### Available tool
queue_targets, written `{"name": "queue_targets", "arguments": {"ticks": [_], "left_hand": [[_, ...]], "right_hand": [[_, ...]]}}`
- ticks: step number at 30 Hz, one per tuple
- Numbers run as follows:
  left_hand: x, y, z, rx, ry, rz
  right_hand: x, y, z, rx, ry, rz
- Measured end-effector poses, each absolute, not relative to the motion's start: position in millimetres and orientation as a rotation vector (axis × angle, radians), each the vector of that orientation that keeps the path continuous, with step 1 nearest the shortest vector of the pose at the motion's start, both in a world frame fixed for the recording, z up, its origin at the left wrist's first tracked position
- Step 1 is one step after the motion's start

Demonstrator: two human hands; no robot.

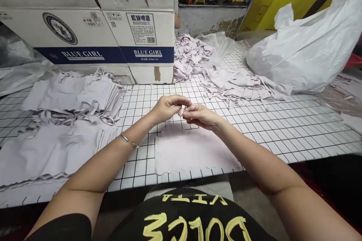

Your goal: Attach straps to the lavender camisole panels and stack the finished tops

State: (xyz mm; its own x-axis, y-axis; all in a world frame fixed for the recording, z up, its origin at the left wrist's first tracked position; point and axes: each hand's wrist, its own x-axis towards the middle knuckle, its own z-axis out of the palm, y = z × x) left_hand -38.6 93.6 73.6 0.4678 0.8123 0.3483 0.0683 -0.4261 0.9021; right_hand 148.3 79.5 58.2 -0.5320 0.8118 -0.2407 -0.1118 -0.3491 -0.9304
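Observation:
My left hand and my right hand meet above the middle of the table. Between their fingertips is a small pale pink fabric strap, pinched by both hands and partly hidden by the fingers. Below them a pale pink fabric piece lies flat, close to the table's front edge. Its far edge is partly covered by my hands. Whether the strap joins this piece I cannot tell.
Stacks of pale fabric pieces with straps lie at left. Behind stand white beer cartons. Loose fabric pieces and a pile of straps lie farther back, beside a full white plastic bag. A grid-patterned cloth covers the table.

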Motion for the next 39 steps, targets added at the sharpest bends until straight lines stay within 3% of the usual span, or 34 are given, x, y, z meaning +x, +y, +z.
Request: {"name": "queue_targets", "arguments": {"ticks": [9, 12, 15, 18, 20, 25, 33, 39], "left_hand": [[-32, 89, 50, 1.998, 0.830, 1.080], [-36, 79, 45, 2.035, 1.079, 1.055], [-44, 56, 33, 2.150, 1.445, 0.725], [-46, 29, 14, 2.229, 1.521, 0.334], [-45, 17, 5, 2.215, 1.522, 0.274], [-42, 11, 0, 2.053, 1.506, 0.344], [-48, 10, -7, 1.944, 1.536, 0.451], [-47, 10, -7, 1.929, 1.517, 0.465]], "right_hand": [[137, 72, 40, -1.008, -1.019, 2.051], [144, 70, 36, -1.082, -0.961, 2.022], [157, 70, 28, -1.177, -0.924, 1.966], [166, 69, 18, -1.239, -0.862, 1.964], [167, 67, 12, -1.247, -0.877, 1.965], [157, 55, 4, -1.225, -1.127, 1.796], [144, 35, -11, -1.372, -1.844, 1.255], [141, 35, -10, -1.412, -1.993, 1.169]]}}
